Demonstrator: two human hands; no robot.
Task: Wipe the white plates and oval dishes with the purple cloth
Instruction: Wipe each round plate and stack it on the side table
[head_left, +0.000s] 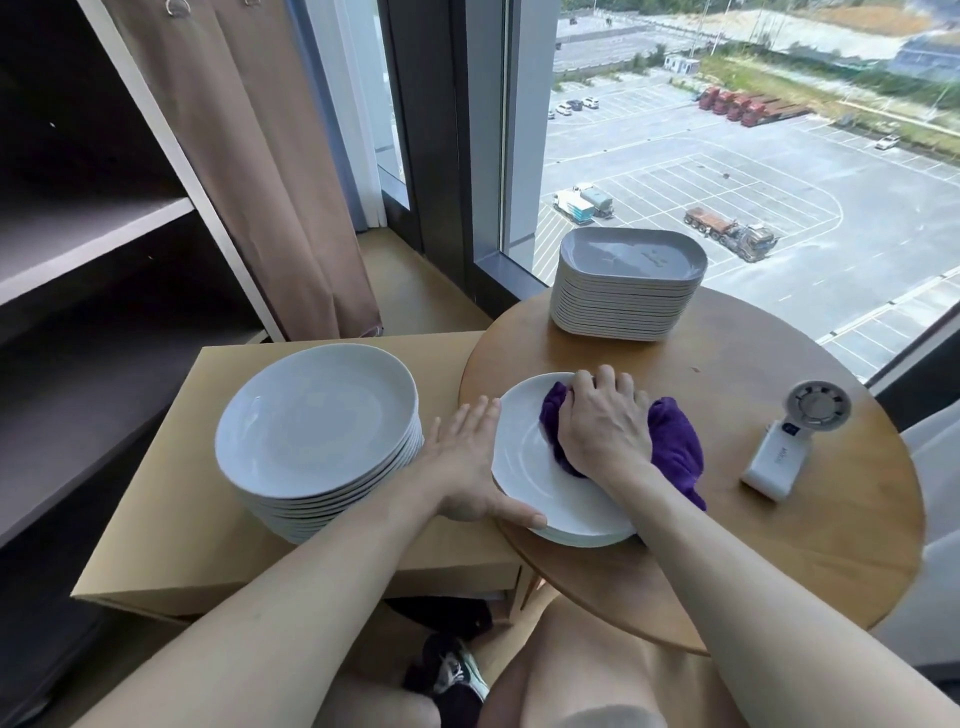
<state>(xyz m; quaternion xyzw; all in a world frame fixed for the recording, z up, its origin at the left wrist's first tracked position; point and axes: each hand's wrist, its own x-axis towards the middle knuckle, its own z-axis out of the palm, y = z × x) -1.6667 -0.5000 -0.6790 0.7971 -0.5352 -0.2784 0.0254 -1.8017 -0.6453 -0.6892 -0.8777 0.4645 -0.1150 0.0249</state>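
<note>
A white plate (524, 467) tops a short stack at the near left edge of the round wooden table (753, 519). My right hand (605, 421) grips the bunched purple cloth (675, 447) and presses it onto that plate. My left hand (467, 462) lies flat against the plate's left rim, fingers straight and thumb along the near edge. A tall stack of white round plates (317, 431) stands on a cardboard box (171, 566) to the left. A stack of oval dishes (626, 286) rests at the table's far side.
A small white handheld fan (792, 441) lies on the table's right part. A brown curtain (291, 182) and dark shelving (93, 234) stand to the left. A large window (753, 130) is directly behind the table. My knees and a shoe (452, 675) are below.
</note>
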